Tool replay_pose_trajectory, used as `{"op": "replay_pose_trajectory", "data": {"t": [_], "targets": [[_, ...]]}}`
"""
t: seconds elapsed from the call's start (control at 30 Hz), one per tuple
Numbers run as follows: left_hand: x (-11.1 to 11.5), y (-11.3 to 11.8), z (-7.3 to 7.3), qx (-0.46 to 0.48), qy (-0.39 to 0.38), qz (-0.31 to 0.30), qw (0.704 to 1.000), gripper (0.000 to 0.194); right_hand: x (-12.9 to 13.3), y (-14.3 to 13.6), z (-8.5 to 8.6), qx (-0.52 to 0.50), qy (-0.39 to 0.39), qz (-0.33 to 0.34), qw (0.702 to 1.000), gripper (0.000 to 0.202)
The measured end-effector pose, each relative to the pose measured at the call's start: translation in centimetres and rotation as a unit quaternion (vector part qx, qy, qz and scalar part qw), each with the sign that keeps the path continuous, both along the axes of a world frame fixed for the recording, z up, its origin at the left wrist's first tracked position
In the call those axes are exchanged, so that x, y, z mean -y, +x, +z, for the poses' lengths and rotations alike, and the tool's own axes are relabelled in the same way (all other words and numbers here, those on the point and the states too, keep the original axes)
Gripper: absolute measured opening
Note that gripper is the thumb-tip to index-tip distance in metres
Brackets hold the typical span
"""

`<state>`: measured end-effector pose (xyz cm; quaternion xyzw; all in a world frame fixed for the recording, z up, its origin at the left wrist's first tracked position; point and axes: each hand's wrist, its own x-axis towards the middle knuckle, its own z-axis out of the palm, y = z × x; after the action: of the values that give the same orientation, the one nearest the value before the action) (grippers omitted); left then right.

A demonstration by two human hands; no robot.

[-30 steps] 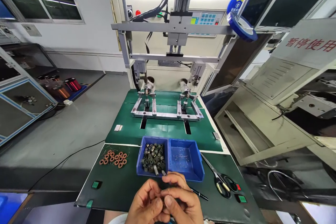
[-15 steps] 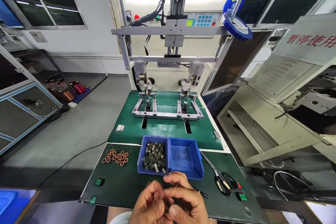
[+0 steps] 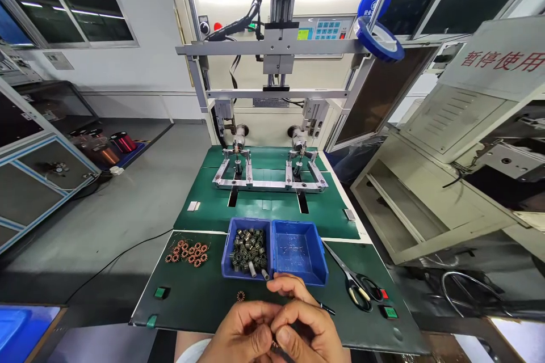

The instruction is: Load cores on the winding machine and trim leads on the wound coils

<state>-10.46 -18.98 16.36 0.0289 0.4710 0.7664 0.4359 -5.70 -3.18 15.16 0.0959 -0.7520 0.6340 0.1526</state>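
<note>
My left hand (image 3: 242,333) and my right hand (image 3: 310,326) meet at the table's front edge, thumbs and forefingers closed around a small copper-wound ring core (image 3: 275,345). Fingers cover most of that core. A single wound core (image 3: 240,296) lies on the green mat just beyond my left hand. Ahead of my hands stands a blue bin (image 3: 225,264) filled with several dark metal cores (image 3: 250,247) and a couple of pale cylinders. Beside it, a second blue bin (image 3: 300,249) holds fine wire scraps. Partly behind my right hand lies a thin dark tool (image 3: 327,308).
Black-handled scissors (image 3: 360,290) lie at the right, near green and red buttons (image 3: 389,312). Several copper-wound cores (image 3: 187,252) are grouped at the left, above another green button (image 3: 160,293). Beyond the bins stands a winding machine with a metal fixture frame (image 3: 270,186).
My fingers have drawn closer together and the held core has sunk lower, now more hidden. The loose core on the mat shows more fully. The view has shifted slightly.
</note>
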Motion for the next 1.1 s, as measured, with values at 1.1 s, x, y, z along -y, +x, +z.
{"op": "replay_pose_trajectory", "data": {"t": [1.1], "targets": [[-3.3,-0.9,0.5,0.012,-0.039,0.109,0.993,0.033,-13.8,3.1,-7.3,0.151,0.447,-0.358,0.806,0.035]]}}
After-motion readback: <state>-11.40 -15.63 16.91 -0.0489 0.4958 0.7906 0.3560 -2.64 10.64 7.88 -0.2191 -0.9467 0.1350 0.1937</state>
